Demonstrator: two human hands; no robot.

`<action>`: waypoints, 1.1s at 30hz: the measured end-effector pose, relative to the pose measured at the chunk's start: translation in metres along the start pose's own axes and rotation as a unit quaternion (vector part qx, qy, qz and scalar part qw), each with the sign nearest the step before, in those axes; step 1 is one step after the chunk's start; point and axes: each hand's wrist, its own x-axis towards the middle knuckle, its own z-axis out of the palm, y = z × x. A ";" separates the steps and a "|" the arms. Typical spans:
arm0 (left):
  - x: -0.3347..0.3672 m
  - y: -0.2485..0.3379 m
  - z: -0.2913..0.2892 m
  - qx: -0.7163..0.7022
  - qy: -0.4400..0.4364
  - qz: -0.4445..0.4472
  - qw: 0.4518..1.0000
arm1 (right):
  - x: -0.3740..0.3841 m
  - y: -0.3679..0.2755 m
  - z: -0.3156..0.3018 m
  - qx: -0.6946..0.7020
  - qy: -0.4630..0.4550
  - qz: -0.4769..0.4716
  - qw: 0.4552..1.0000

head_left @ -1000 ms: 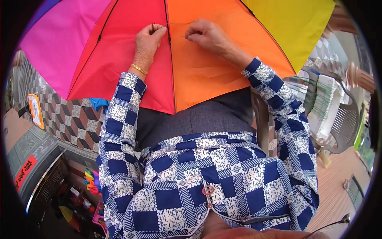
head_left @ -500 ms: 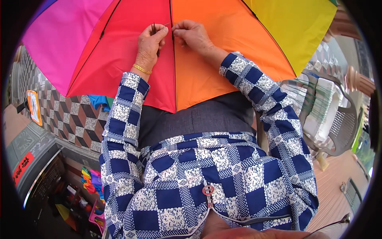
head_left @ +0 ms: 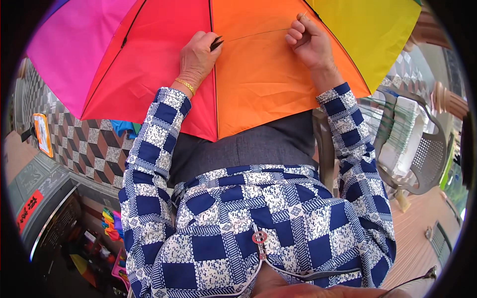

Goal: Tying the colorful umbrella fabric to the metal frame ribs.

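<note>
A rainbow-coloured umbrella canopy [head_left: 268, 94] lies spread over my lap, its red and orange panels nearest me. My left hand [head_left: 198, 57] is closed at the dark rib [head_left: 214, 89] between these two panels. Small black thread snips [head_left: 216, 43] poke out of that hand, their pointed tips toward the right. Over the orange panel my right hand [head_left: 312, 42] is raised, thumb and finger pinching what looks like a thin sewing needle [head_left: 304, 15]. A dark thread [head_left: 256, 35] stretches almost straight between the two hands. The left fingertips are partly hidden.
To the right stands a grey plastic chair [head_left: 431, 154] bearing a white block [head_left: 405, 134] with a bundle of green strands [head_left: 392, 121]. Patterned tiles [head_left: 94, 149] cover the floor at left. Bright coloured cloth [head_left: 113, 223] and a pink basket [head_left: 119, 270] are at lower left.
My right hand has moved away from the rib to the right, drawing the thread out across the orange panel. My left hand has turned and shifted slightly right, so the snips point rightward.
</note>
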 end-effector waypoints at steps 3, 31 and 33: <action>-0.002 0.001 -0.002 0.063 -0.019 0.024 0.998 | -0.010 0.000 0.005 -0.014 -0.009 0.001 1.000; -0.006 0.012 -0.018 0.207 -0.182 0.016 0.961 | -0.071 -0.054 0.045 -0.106 -0.137 -0.123 0.977; -0.002 0.014 -0.018 0.226 -0.213 0.001 0.951 | -0.075 -0.053 0.051 -0.110 -0.140 -0.122 0.976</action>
